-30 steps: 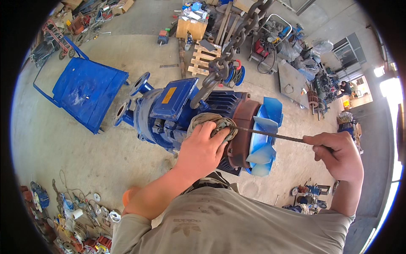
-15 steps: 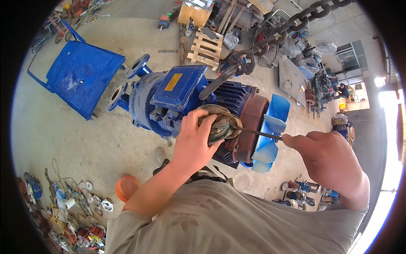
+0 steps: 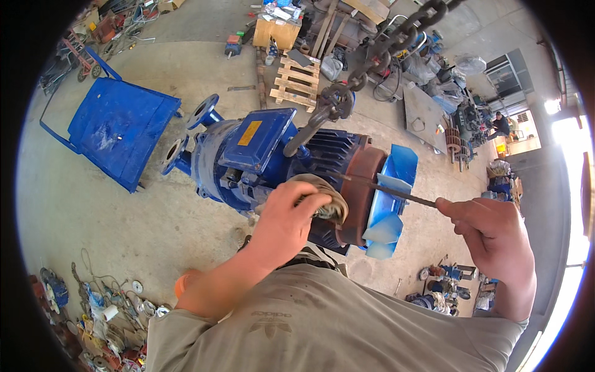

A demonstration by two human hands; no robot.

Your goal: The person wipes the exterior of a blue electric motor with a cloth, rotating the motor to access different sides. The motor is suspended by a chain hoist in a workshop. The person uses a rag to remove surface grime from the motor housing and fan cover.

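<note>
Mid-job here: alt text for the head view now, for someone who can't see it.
Over a blue motor, a person's left hand grips a bunched brownish cloth while the right hand holds a thin dark rod across the motor's reddish-brown end section. A bladed blue fan sits at that end; a chain rises from the motor's top.

The rag [image 3: 336, 201] is matt cloth, the rod [image 3: 400, 193] dull metal — the blue motor [image 3: 316, 161] glossy painted metal.
</note>
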